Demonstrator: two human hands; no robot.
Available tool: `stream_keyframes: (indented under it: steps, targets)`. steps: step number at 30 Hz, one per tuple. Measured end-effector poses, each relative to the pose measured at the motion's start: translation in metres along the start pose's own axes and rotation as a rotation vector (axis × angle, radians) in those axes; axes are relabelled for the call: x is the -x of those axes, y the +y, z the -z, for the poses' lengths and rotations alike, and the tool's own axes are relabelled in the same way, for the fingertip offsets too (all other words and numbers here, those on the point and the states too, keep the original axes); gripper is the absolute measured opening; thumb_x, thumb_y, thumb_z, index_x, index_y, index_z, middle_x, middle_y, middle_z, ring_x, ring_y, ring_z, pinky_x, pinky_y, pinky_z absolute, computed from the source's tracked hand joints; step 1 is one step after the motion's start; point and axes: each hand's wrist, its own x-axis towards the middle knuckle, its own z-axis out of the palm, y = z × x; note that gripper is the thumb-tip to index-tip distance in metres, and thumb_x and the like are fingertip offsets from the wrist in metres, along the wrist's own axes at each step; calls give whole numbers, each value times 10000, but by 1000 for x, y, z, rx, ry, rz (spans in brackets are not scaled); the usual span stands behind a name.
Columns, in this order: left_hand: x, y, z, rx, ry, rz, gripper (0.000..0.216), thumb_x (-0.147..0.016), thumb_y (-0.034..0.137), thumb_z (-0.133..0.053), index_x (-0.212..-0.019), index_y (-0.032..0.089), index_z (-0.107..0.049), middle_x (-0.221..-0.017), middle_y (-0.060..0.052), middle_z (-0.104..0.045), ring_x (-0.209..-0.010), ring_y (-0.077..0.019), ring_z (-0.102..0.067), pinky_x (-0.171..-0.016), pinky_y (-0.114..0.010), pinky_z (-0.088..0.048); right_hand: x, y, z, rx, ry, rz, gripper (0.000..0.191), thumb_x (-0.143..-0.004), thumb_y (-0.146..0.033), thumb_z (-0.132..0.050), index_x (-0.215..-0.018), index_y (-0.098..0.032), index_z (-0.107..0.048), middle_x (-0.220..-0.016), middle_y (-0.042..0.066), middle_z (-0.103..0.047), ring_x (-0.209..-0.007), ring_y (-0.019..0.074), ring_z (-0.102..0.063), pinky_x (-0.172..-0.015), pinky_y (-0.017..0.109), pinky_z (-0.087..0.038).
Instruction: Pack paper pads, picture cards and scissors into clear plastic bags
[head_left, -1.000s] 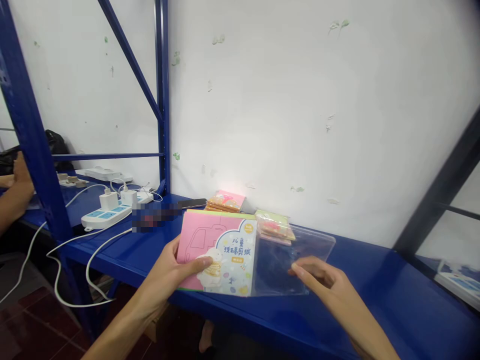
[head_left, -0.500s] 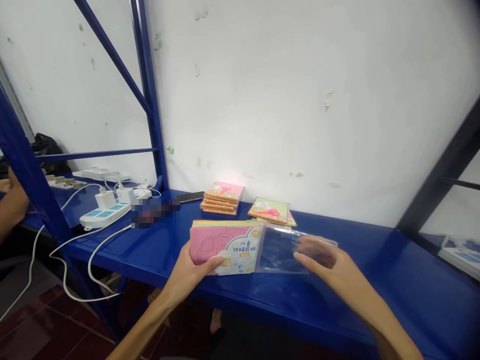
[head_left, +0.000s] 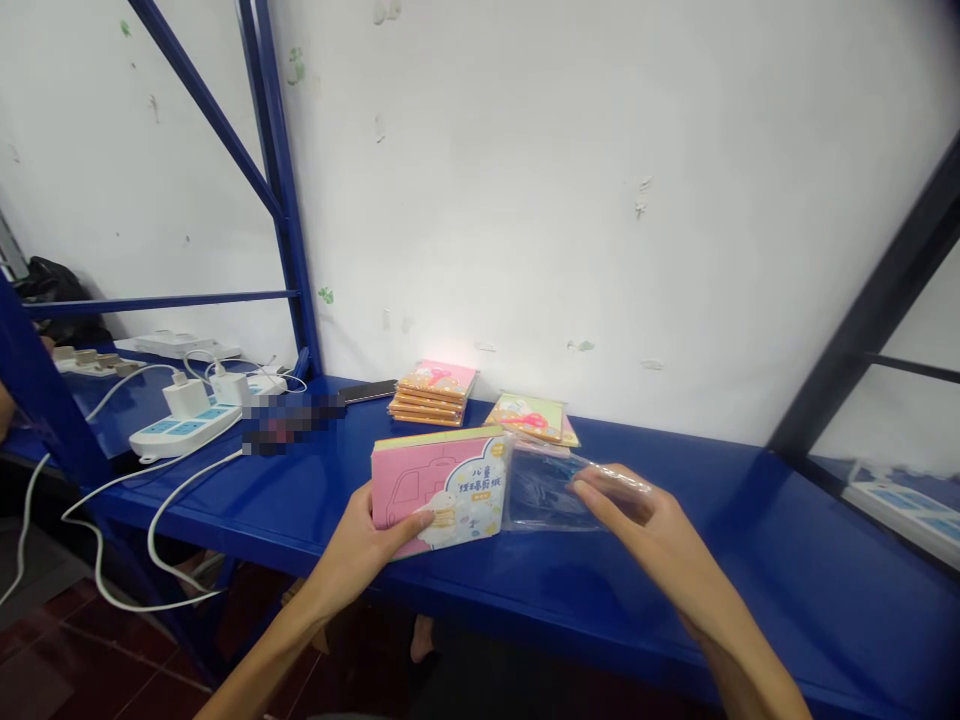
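Note:
My left hand (head_left: 379, 535) is closed round the left end of a thick pad of coloured paper (head_left: 442, 485). Its pink front carries a vehicle outline, and a printed white-and-blue label covers the right part. My right hand (head_left: 630, 510) pinches the far end of a clear plastic sleeve (head_left: 544, 495). The sleeve's left edge meets the pad's right edge; whether the pad sits inside it I cannot tell. Behind them lie a stack of orange-edged packs (head_left: 431, 392) and a smaller pile of packs (head_left: 529, 417), each with pink scissors showing on top.
On the blue table (head_left: 675, 580), a white power strip (head_left: 187, 425) with plugged chargers and loose white cables stands at the left. A dark phone (head_left: 367, 391) lies beside the stack. Blue metal posts (head_left: 277, 190) frame the table, and another power strip (head_left: 904, 515) is at the right.
The pad has tilted, its right end now higher. Both hands shift slightly left in view, as does the whole scene. The sleeve stays pinched in my right hand.

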Motion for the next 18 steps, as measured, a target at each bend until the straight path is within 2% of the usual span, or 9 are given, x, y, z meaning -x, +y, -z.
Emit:
stream_keyframes:
  steps: [3, 6, 11, 15, 18]
  targets:
    - [-4, -6, 7, -23, -48, -7, 577, -726, 406, -866, -1203, 129, -693, -1209, -153, -772, -1114, -348, -731, -916, -419, -619, -2, 2, 0, -14, 41, -11, 387, -850, -581, -715, -971, -219, -773, -1143, 66, -759, -1167, 311, -660, -1006, 385, -510]
    - [-7, -12, 10, -18, -23, -21, 606, -735, 441, -856, -1218, 119, -681, -1222, -159, -766, -1122, -365, -725, -916, -440, -619, 0, 1, 1, -31, 55, -11, 381, -844, -581, -724, -956, -222, -780, -1135, 64, -763, -1121, 300, -692, -973, 361, -527]
    - [-6, -12, 10, 31, -35, -25, 685, -745, 446, -853, -1307, 126, -626, -1212, -151, -771, -1102, -359, -735, -915, -441, -619, 5, -5, 3, -37, 17, -35, 413, -840, -607, -718, -951, -213, -774, -1008, 74, -789, -968, 265, -746, -899, 331, -568]
    - [-5, -6, 9, -15, -61, 2, 593, -729, 409, -875, -1208, 121, -678, -1204, -150, -774, -1119, -356, -728, -909, -410, -622, 6, -5, 2, -57, -10, -65, 441, -842, -625, -707, -979, -207, -741, -900, 71, -792, -886, 245, -753, -855, 321, -582]
    - [-6, -8, 8, -31, -17, -29, 584, -727, 412, -876, -1198, 120, -692, -1218, -145, -770, -1128, -358, -724, -918, -412, -618, 5, -5, 1, -38, -27, -57, 449, -848, -631, -695, -972, -201, -734, -910, 77, -791, -890, 241, -750, -861, 320, -578]
